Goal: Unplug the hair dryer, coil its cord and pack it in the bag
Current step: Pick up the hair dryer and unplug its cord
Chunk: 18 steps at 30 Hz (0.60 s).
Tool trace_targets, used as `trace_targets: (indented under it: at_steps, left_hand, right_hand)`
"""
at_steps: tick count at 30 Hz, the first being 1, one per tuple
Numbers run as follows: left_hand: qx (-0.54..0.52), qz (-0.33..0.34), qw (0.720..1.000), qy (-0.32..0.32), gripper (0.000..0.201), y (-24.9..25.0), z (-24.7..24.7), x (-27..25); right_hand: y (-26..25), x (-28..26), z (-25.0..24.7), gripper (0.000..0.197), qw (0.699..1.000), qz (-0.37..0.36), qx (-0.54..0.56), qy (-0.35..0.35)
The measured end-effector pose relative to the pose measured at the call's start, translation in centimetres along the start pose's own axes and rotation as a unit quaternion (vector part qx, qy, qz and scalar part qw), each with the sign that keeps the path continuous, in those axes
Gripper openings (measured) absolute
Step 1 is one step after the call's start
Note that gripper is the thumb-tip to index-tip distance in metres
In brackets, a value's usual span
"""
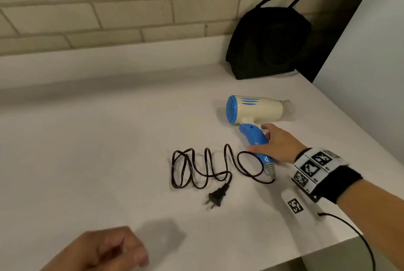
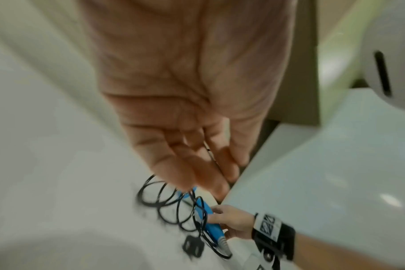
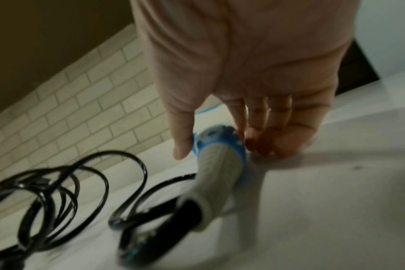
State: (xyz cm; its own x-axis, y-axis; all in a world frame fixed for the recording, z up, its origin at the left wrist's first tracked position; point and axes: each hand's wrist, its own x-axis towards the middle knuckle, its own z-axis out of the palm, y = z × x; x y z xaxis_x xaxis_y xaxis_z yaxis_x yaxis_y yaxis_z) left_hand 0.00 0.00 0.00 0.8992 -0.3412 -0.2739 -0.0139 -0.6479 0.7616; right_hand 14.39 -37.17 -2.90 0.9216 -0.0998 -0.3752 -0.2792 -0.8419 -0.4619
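Observation:
The cream and blue hair dryer (image 1: 260,109) lies on its side on the white counter (image 1: 87,139), nozzle pointing right. My right hand (image 1: 262,139) curls round its blue handle (image 3: 220,138), thumb on one side and fingers on the other. The black cord (image 1: 205,168) sprawls in loose loops left of the handle, and its plug (image 1: 217,197) lies free on the counter. The black bag (image 1: 271,41) leans on the tiled wall at the back right. My left hand (image 1: 131,253) hovers near the front edge, fingers relaxed and holding nothing.
A tiled wall (image 1: 109,15) runs along the back. A white panel (image 1: 371,52) bounds the counter on the right, and the counter's front edge (image 1: 328,246) is close to my right forearm. A round white fixture (image 2: 391,64) shows in the left wrist view.

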Motion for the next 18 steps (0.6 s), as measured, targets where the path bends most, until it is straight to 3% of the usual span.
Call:
trace_targets:
  at_steps: [1,3,4,6,8,10,11,14,16,18]
  left_hand:
    - [-0.006,0.02,1.0,-0.005,0.072,2.2,0.1,1.0]
    - [0.043,0.119,0.991,0.033,0.054,5.0,1.5,4.2]
    - [0.09,0.173,0.98,0.044,0.05,5.5,2.5,5.8]
    - [0.165,0.207,0.961,0.077,0.051,5.6,4.0,8.9]
    - [0.212,0.178,0.957,0.091,0.072,5.6,5.2,11.5]
    - [0.271,0.092,0.957,0.045,0.08,5.4,5.6,13.5]
    - [0.292,0.066,0.954,0.029,0.075,4.9,5.3,14.2]
    - [0.306,0.026,0.949,0.064,0.035,3.6,3.1,14.3]
    - [0.215,-0.023,0.968,0.127,0.01,2.5,0.9,13.9]
    - [0.087,-0.069,0.976,0.187,0.01,0.7,-1.9,13.3]
  right_hand:
    - [-0.8,0.3,0.1,0.071,1.0,0.0,-0.011,-0.007]
    - [-1.5,0.9,0.5,0.039,1.0,-0.006,-0.006,-0.016]
    - [-1.6,1.1,0.5,0.024,0.999,-0.007,0.036,-0.023]
    - [-2.0,0.9,0.5,0.011,0.984,0.002,0.177,-0.025]
    - [-2.1,0.4,0.4,0.012,0.949,0.017,0.312,-0.03]
    - [-2.0,-0.3,-0.2,0.013,0.919,0.005,0.393,-0.038]
    - [-1.9,-0.5,-0.6,0.013,0.908,-0.003,0.417,-0.04]
    - [-1.4,-0.8,-2.3,0.012,0.888,-0.016,0.46,-0.017]
    - [-0.8,-0.7,-3.8,0.016,0.87,-0.025,0.493,0.011]
    - [-0.1,-0.5,-5.4,0.019,0.859,-0.036,0.508,0.051]
